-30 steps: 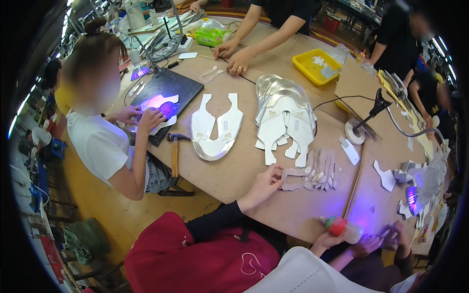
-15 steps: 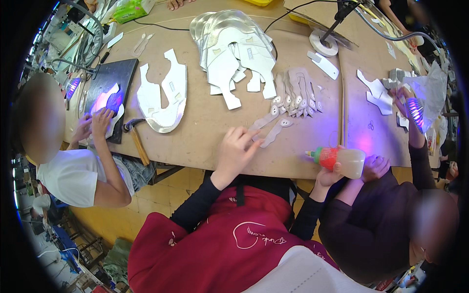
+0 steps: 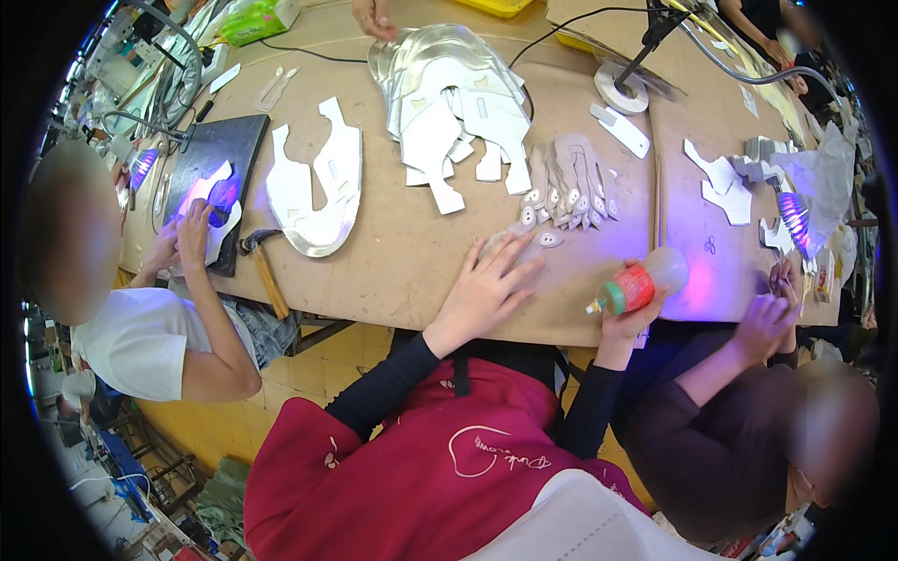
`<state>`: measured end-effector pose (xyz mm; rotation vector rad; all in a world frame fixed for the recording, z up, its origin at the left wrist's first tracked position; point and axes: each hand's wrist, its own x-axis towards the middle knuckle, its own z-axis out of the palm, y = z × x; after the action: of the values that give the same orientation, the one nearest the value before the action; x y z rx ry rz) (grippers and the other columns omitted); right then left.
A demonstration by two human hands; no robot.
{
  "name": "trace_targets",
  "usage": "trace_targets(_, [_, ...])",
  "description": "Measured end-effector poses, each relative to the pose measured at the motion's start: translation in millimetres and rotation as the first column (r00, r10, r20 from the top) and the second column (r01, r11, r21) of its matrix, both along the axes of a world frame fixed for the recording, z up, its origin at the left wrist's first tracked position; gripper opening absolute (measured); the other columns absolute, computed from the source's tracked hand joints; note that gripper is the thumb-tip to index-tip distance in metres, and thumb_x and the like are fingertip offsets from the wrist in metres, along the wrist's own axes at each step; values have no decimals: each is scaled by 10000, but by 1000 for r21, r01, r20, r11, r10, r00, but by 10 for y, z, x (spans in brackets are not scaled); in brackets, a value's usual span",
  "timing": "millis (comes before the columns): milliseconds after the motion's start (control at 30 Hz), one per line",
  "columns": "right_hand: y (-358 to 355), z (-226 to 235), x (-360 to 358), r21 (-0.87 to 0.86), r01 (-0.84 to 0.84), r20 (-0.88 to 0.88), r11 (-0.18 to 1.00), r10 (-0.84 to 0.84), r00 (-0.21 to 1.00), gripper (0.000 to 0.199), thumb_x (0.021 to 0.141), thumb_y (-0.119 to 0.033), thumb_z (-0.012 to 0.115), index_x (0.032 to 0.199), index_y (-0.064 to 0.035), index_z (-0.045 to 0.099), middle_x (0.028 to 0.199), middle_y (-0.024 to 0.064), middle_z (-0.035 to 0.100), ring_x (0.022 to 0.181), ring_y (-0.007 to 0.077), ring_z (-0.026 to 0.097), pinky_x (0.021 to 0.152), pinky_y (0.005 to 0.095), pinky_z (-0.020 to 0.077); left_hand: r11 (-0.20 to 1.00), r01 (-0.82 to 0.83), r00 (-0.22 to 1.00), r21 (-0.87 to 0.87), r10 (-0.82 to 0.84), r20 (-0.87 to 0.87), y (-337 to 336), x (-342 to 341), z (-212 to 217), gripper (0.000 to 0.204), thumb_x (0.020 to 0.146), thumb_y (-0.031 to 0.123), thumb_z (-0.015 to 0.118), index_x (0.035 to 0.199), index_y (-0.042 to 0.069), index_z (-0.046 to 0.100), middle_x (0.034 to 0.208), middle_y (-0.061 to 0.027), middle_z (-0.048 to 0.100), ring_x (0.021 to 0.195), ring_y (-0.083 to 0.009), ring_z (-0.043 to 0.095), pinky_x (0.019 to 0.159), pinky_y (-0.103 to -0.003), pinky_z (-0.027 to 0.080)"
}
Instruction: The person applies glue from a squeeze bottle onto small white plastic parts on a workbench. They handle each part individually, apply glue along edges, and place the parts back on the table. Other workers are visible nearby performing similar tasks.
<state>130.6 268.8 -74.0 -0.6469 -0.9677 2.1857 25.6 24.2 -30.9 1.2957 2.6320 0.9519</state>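
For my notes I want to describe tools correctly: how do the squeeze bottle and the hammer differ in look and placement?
The squeeze bottle is translucent with a red band and green collar; the hammer has a brown handle and dark head.
The bottle is held in the person's right hand; the hammer lies on the table, no hand on it.
Both are longer than wide.

"Where's the left grip point(image 3: 484, 288)?"
"Palm down, fingers spread over a small pale strip point(image 3: 549, 240) by the counter's point(image 3: 393, 278) front edge."
"And the right grip point(image 3: 632, 323)?"
"Wrapped around a squeeze bottle point(image 3: 640, 284) with a red band, near that same edge, nozzle pointing left."
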Motion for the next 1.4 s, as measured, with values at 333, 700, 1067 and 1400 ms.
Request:
trace_targets(333, [-82, 31, -65, 74, -18, 43, 997, 15, 999, 626, 954, -521, 586, 1303, -9, 495, 1156, 151, 640, 947, 202, 635, 829, 355, 542, 796, -403, 818, 452, 92, 568, -86, -95, -75, 546, 839, -102, 662, 1358, 12, 535, 1485, -134, 434, 1298, -254, 548, 1004, -360, 549])
trace_targets(700, [-46, 37, 23, -10, -22, -52, 1000, 22, 998, 632, 936, -494, 633, 1326, -21, 478, 1168, 161, 634, 978, 226, 634, 847, 374, 539, 832, -464, 855, 303, 331, 400, -120, 41, -101, 529, 858, 150, 732, 1339, 20, 555, 1445, -143, 480, 1196, -285, 577, 945, -390, 526])
trace_targets(1067, [-67, -411, 80, 159, -113, 66, 981, 104, 992, 653, 936, -452, 601, 1340, 54, 516, 1262, 146, 613, 1083, 226, 621, 960, 375, 490, 953, -262, 963, -153, 248, -106, 78, 22, -196, 849, 935, 550, 563, 1569, 74, 259, 1616, -150, 290, 1507, -345, 234, 1215, -526, 143])
trace_targets(1400, [-33, -221, 92, 187, -257, 158, 948, 229, 960, 735, 819, -518, 694, 1303, 8, 518, 1233, 125, 593, 1091, 241, 589, 928, 399, 506, 935, -332, 943, -123, 333, -20, 102, 63, -40, 741, 959, 544, 512, 1529, 96, 357, 1602, -121, 313, 1504, -302, 241, 1212, -524, 168])
